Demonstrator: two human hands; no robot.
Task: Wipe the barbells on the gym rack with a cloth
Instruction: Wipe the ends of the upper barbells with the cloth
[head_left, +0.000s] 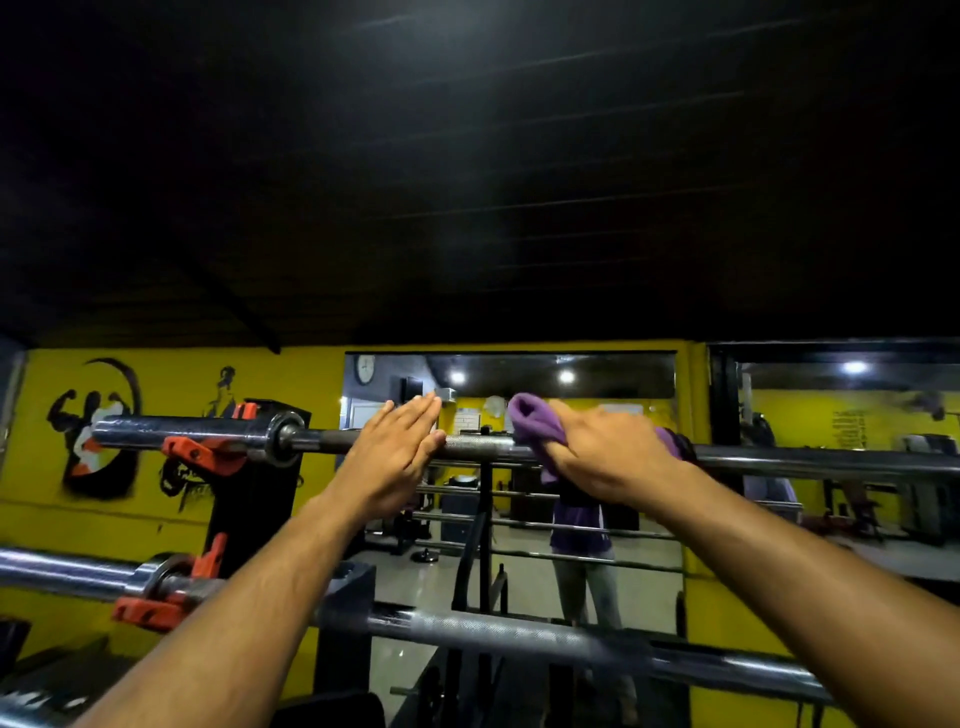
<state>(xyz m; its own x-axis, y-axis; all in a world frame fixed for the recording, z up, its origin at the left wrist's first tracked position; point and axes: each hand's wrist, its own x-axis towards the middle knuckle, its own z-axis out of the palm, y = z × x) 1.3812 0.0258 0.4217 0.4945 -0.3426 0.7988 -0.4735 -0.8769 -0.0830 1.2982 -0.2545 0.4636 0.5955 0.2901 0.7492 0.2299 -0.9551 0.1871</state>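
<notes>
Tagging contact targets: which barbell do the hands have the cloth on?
The upper barbell. The right hand presses the purple cloth onto it, the left hand rests flat beside. The lower barbell is untouched.

You are in a gym: chrome steel barbells (779, 460) on a black rack (254, 499), wall mirrors (519, 374), yellow bodybuilder mural wall (93, 421).

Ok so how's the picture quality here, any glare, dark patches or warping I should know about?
Head view: the upper half is a nearly black ceiling; wide-angle warping bows the upper barbell and lower barbell; glare streaks the chrome; ceiling lights flare in the mirror; the left hand, right hand and purple cloth look slightly soft.
</notes>
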